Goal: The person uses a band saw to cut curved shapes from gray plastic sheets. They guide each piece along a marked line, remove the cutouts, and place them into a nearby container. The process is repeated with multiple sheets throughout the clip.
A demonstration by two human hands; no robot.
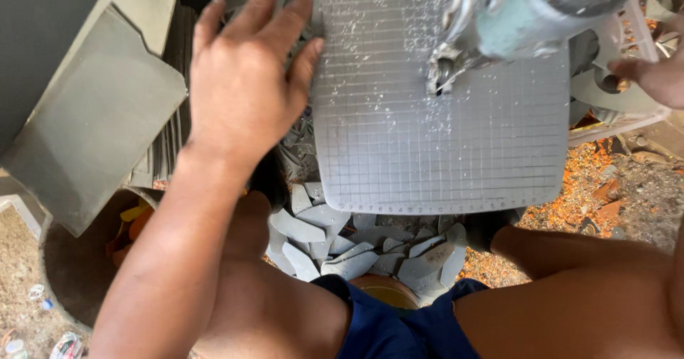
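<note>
I see the left hand (242,81) spread flat with loose fingers, gripping nothing, its fingertips touching the left edge of the grey grid plate (434,117). The right hand (652,74) sits at the plate's right edge and is mostly cut off by the frame; I cannot tell whether it is closed around anything. Above the plate's upper right part hangs a blurred pale-green power tool (527,10), its metal tip (442,70) down on the plate; the tool's body runs out of view at the top. The plate is a light grey plastic square with rounded corners, ruled in fine lines, dusted with white shavings and showing a row of small marks along its near edge. Left of the plate lies a stack of grey flat sheets (92,117). Below the plate's near edge, grey offcuts (356,248) are heaped between my knees. Orange crumbs (591,181) lie under its right corner.
</note>
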